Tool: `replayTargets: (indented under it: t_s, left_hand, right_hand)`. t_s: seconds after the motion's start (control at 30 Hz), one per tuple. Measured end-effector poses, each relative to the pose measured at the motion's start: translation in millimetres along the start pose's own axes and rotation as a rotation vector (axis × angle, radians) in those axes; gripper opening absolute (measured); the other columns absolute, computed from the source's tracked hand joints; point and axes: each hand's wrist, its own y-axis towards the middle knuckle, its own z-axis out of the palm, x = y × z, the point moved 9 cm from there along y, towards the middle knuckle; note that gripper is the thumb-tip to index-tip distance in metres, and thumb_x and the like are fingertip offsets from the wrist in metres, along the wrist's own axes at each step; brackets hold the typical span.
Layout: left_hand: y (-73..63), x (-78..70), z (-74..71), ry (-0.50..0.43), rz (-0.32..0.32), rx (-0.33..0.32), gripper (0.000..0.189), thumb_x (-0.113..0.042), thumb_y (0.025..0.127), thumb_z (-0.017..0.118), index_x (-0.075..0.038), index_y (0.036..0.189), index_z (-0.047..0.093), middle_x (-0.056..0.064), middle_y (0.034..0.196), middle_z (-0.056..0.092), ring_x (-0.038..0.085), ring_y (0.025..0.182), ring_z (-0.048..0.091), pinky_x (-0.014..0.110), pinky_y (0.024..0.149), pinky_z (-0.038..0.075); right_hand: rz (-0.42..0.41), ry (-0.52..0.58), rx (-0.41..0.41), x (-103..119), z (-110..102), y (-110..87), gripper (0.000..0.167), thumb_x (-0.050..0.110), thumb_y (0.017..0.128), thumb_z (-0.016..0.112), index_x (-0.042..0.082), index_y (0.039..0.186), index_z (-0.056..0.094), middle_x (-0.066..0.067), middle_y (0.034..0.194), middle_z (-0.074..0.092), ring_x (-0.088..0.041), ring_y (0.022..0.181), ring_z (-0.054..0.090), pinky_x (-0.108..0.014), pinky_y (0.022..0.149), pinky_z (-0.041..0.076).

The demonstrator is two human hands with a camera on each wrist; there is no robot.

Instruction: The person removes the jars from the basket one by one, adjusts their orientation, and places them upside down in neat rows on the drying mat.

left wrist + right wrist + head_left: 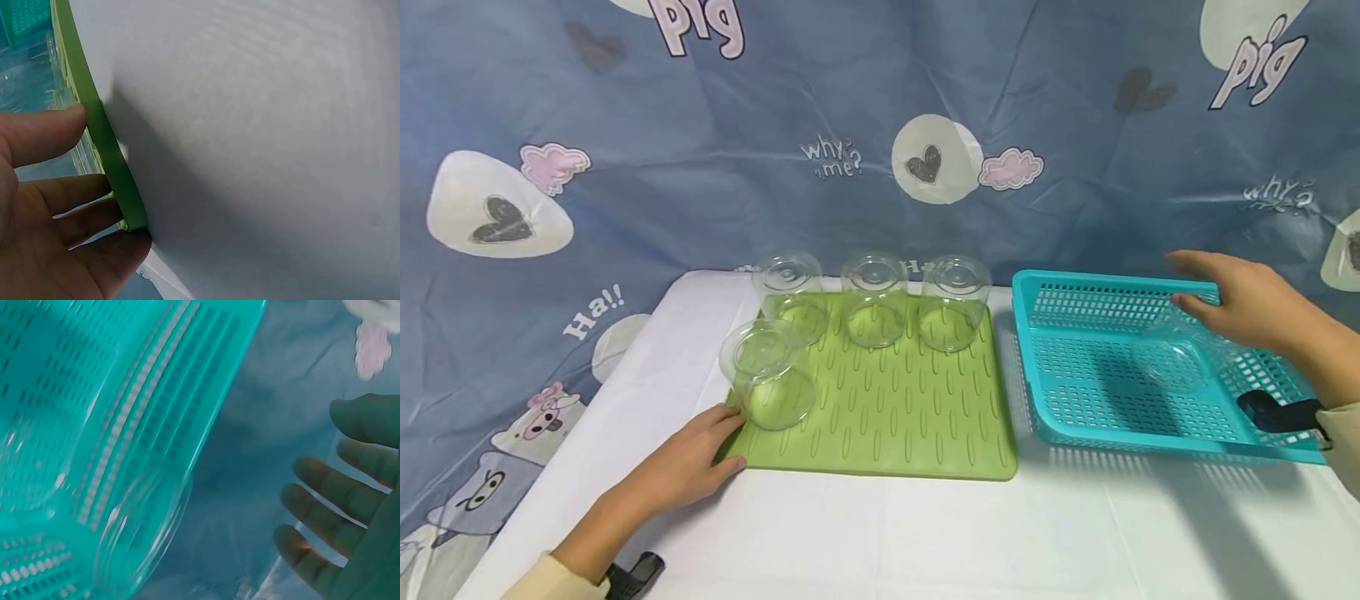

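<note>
My left hand (688,467) rests at the front left corner of a green ridged drying mat (887,425). In the left wrist view its fingertips and thumb touch the mat's edge (106,137), fingers fairly straight. Close by, a clear cup (775,396) stands upside down on the mat's left side. Three more inverted clear cups (874,304) form a row along the back. Over the right part of a turquoise basket (1037,392) hovers my right hand (1262,304), fingers spread and holding nothing. Beneath it a clear cup (1172,362) lies in the basket.
A white cloth (925,533) covers the table. Behind it hangs a blue patterned curtain (850,100), close to the back cups and the basket's far rim. The basket stands just right of the mat, with a narrow gap between.
</note>
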Motion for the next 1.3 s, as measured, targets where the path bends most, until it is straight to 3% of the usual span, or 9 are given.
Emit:
replayTargets:
  t_s: [0.3,0.53,0.8,0.9,1.0,1.17,1.3]
  left_hand:
    - [1.4,-0.3,-0.8,0.001,-0.009,0.014,0.053,-0.018,0.087,0.073,0.012,0.129,0.057,0.027,0.133,0.056,0.045,0.126,0.054,0.058,0.106,0.046]
    - [1.5,2.7,4.6,-0.026,-0.059,0.062,0.057,-0.019,0.089,0.072,0.011,0.133,0.054,0.027,0.138,0.053,0.047,0.131,0.05,0.06,0.107,0.045]
    - [0.9,2.2,4.1,-0.023,-0.062,0.06,0.056,-0.019,0.088,0.072,0.011,0.132,0.055,0.027,0.137,0.054,0.046,0.13,0.051,0.059,0.107,0.045]
    - [1.1,1.0,2.8,-0.014,-0.059,0.054,0.056,-0.019,0.088,0.072,0.011,0.132,0.055,0.026,0.136,0.054,0.046,0.129,0.052,0.059,0.107,0.045]
    - [1.6,0.4,2.4,-0.013,-0.056,0.051,0.056,-0.019,0.088,0.073,0.01,0.132,0.056,0.026,0.136,0.054,0.045,0.129,0.052,0.058,0.107,0.046]
    - [1.5,0.6,4.2,-0.021,-0.055,0.062,0.056,-0.02,0.088,0.072,0.01,0.132,0.056,0.025,0.137,0.054,0.045,0.129,0.052,0.058,0.107,0.045]
    - [1.3,1.5,3.9,-0.024,-0.056,0.065,0.056,-0.02,0.089,0.072,0.01,0.132,0.055,0.026,0.137,0.054,0.045,0.129,0.051,0.059,0.107,0.045]
  right_hand:
    - [0.085,-0.074,0.022,-38.0,6.1,-8.9,0.053,0.014,0.095,0.061,-0.013,0.137,0.043,-0.041,0.128,0.051,-0.056,0.108,0.053,-0.071,0.088,0.043]
    - [0.122,-0.074,0.01,-49.7,6.0,-13.5,0.05,0.012,0.096,0.06,-0.015,0.135,0.043,-0.043,0.125,0.05,-0.058,0.109,0.05,-0.073,0.091,0.04]
    - [0.128,-0.07,0.045,-57.7,10.4,-14.5,0.05,0.007,0.096,0.055,-0.018,0.136,0.041,-0.045,0.13,0.045,-0.06,0.112,0.048,-0.073,0.09,0.041]
    - [0.139,-0.052,0.078,-63.8,16.4,-16.5,0.056,0.013,0.099,0.055,-0.021,0.138,0.036,-0.048,0.133,0.039,-0.063,0.116,0.041,-0.076,0.095,0.036]
    - [0.183,-0.011,0.101,-73.0,23.8,-20.2,0.071,0.031,0.101,0.053,-0.022,0.142,0.028,-0.049,0.137,0.033,-0.066,0.121,0.034,-0.079,0.098,0.03]
    - [0.255,0.041,0.113,-87.6,35.1,-27.9,0.104,0.056,0.091,0.06,-0.018,0.149,0.015,-0.051,0.144,0.02,-0.07,0.126,0.023,-0.084,0.096,0.024]
    - [0.271,0.068,0.16,-95.2,44.4,-31.5,0.113,0.057,0.088,0.064,-0.016,0.15,0.006,-0.053,0.144,0.013,-0.073,0.127,0.018,-0.085,0.095,0.023]
